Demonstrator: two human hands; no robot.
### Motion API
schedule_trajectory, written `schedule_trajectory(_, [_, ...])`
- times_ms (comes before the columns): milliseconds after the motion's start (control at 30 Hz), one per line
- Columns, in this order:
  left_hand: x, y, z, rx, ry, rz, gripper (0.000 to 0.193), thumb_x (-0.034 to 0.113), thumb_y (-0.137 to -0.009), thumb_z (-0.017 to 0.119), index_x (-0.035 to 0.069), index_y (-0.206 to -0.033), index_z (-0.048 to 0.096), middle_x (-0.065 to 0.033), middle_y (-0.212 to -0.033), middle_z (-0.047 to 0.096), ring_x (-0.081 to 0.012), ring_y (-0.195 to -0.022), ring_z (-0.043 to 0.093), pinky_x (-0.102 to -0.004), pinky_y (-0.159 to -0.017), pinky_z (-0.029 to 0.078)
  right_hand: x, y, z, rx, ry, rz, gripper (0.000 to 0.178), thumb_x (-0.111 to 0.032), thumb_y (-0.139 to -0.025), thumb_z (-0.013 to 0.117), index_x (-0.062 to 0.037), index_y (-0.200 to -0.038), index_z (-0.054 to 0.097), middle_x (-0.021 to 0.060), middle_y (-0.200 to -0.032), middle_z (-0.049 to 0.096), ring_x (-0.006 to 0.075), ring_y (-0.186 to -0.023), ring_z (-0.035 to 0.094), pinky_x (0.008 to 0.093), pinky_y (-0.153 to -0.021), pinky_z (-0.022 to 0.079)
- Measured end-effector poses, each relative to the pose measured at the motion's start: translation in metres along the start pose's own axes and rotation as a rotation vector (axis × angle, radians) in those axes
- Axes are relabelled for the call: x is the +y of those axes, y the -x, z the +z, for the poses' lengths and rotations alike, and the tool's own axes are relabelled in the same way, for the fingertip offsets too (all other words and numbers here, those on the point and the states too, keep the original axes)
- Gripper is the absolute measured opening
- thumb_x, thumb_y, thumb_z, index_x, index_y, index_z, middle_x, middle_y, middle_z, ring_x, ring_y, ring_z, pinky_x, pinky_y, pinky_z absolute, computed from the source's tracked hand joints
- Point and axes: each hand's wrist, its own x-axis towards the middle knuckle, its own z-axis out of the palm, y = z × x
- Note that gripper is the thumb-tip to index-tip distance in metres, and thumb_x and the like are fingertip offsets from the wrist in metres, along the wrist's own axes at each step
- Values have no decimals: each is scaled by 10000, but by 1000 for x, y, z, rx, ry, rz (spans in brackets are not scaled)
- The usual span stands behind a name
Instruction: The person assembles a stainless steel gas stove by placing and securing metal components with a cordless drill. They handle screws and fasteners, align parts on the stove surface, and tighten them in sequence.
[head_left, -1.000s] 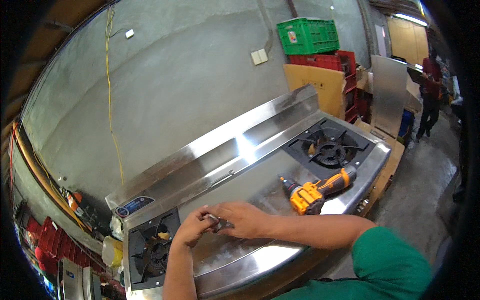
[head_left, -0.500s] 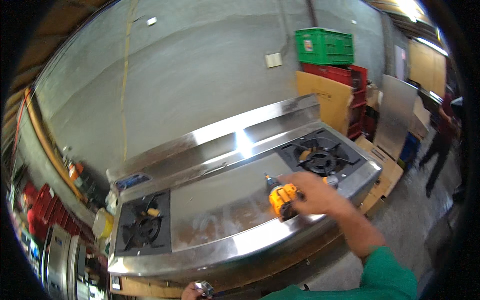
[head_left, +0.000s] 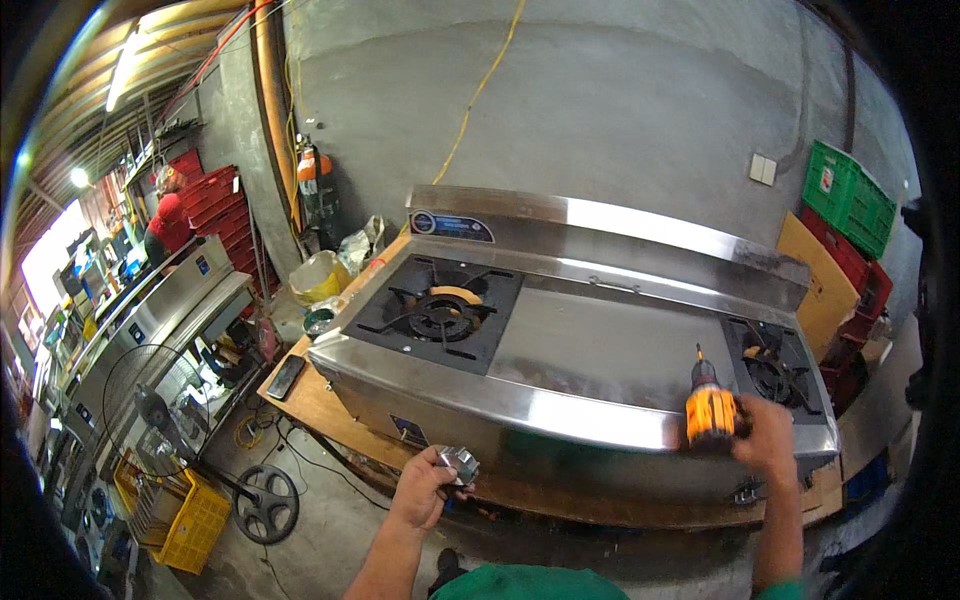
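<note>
Drill [head_left: 711,412] gripped in my right hand [head_left: 768,436]; metal piece [head_left: 460,464], near left, pinched by left hand [head_left: 420,492]. I'd hold bit [head_left: 701,354] clear of stovetop [head_left: 600,345].

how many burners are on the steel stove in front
2. The left burner sits at the left end of the stove; the right burner sits at the other end, past the drill in the right hand. None seems hidden.

1. Grey wall [head_left: 620,110], unevenly toned (a white plate [head_left: 763,169] sits toward its right).
2. Grey floor [head_left: 340,540] below.
3. Lit tube light [head_left: 122,72] under the roof [head_left: 75,95], upper left.
</note>
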Motion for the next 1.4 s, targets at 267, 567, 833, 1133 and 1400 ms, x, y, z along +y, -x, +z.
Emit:
schedule_trajectory(267, [26, -4, -55, 58, -237, 1, 214, -22, -870, 558, -12, -1084, 558, -120, -969, 685, -187, -778, 682, -276, -656, 563, -151, 130, 101, -325, -1085, 57, 477, -251, -762, 733, -56, -1191, 655, 107, -906, 691, 258, -812, 682, 373, -747, 536])
schedule_trajectory(567, [87, -9, -137, -60, -288, -9, 254, -23, -857, 604, -57, -1108, 584, -130, -989, 681, -211, -837, 694, -312, -733, 592, -346, 150, 178, -309, -967, -186, 637, -377, -743, 736, -80, -1289, 599, 121, -898, 667, 300, -813, 663, 390, -731, 511])
schedule_trajectory(833, [109, 0, -177, -168, -228, -167, 288, -18, -862, 640, -86, -1137, 591, -130, -1025, 687, -185, -887, 681, -306, -795, 570, -410, 152, 172, -311, -896, -121, 588, -398, -757, 743, -61, -1225, 629, 140, -981, 684, 307, -893, 676, 373, -787, 520])
schedule_trajectory(1133, [90, -6, -190, -178, -283, -223, 313, 36, -871, 621, -59, -1169, 591, -121, -1050, 676, -215, -915, 683, -339, -816, 589, -400, 154, 176, -438, -633, -156, 729, -420, -715, 700, -144, -1369, 531, 111, -920, 635, 344, -841, 634, 442, -695, 502])
schedule_trajectory(1400, [68, -20, -201, -195, -353, -253, 271, 152, -946, 595, -43, -1134, 611, -114, -1046, 686, -214, -908, 687, -361, -796, 597, -408, 161, 186, -368, -644, -62, 648, -336, -725, 709, -120, -1318, 562, 113, -897, 634, 332, -862, 632, 427, -752, 493])
